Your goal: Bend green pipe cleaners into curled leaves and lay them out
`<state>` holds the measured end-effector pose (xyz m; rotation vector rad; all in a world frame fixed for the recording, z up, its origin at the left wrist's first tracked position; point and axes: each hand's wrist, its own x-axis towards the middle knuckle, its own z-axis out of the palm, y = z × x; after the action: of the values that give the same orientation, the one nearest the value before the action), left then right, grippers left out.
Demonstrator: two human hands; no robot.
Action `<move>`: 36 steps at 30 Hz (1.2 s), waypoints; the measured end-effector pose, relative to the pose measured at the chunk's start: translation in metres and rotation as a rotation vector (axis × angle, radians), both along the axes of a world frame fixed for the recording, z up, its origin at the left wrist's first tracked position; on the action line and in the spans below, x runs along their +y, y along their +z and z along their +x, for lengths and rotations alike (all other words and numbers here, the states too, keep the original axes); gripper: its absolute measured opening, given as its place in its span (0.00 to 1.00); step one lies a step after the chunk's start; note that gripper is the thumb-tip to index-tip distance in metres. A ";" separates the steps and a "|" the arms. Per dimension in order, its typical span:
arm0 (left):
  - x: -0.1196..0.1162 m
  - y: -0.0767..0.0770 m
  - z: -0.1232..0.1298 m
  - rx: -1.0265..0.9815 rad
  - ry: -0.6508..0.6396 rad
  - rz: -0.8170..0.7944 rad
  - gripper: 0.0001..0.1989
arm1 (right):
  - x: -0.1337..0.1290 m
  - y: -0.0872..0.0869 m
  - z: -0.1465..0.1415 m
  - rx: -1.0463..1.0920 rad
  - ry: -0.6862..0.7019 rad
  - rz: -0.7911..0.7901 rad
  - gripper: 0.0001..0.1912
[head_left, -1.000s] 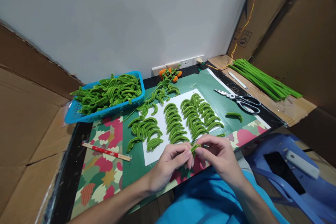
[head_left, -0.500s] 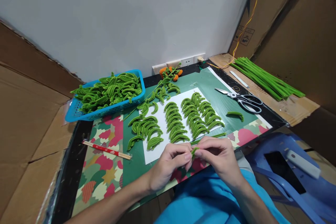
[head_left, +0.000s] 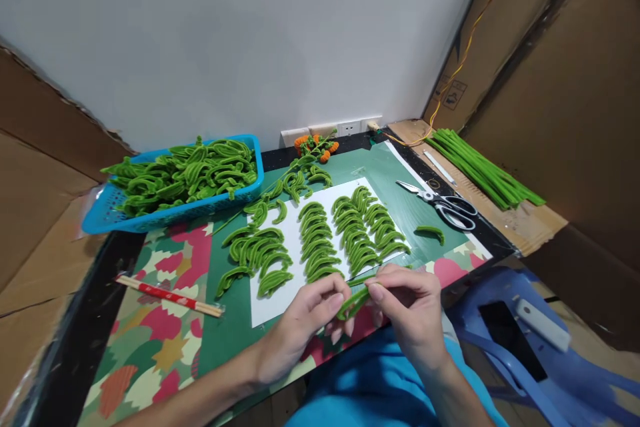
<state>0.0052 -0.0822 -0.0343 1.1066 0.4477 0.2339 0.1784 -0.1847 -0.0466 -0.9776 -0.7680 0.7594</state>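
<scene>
Between my hands, over the table's front edge, is a fuzzy green piece bent into a narrow loop. My left hand pinches its left end, and my right hand grips its right end between thumb and fingers. Just behind the hands, a straight green stem lies partly hidden. On a white sheet, curved green pieces lie in overlapping columns, with more at the sheet's left edge. One single curved piece rests on the green mat to the right.
A blue basket heaped with green pieces stands at the left. Wrapped chopsticks lie in front of it. Orange flowers are at the back. Scissors, a white pen and long green stems lie right. A blue chair holds a phone.
The green piece between my hands now shows as a longer loop, and my hands are slightly farther apart. The view has shifted, so the table items appear farther left.
</scene>
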 end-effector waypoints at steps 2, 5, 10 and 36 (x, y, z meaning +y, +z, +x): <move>0.001 0.002 0.001 -0.018 -0.008 -0.027 0.21 | 0.004 -0.002 0.002 0.031 -0.011 0.013 0.03; 0.004 0.005 0.003 -0.063 -0.010 -0.095 0.21 | 0.007 -0.006 0.002 0.062 0.001 0.029 0.03; 0.005 0.007 0.004 -0.048 -0.004 -0.122 0.21 | 0.006 -0.008 0.000 0.088 0.023 0.019 0.03; 0.002 -0.003 0.003 -0.086 -0.011 -0.141 0.18 | 0.006 -0.003 0.002 0.096 0.050 -0.061 0.06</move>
<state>0.0079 -0.0797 -0.0369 0.9571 0.3759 0.2358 0.1807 -0.1788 -0.0494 -0.9727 -0.6907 0.8712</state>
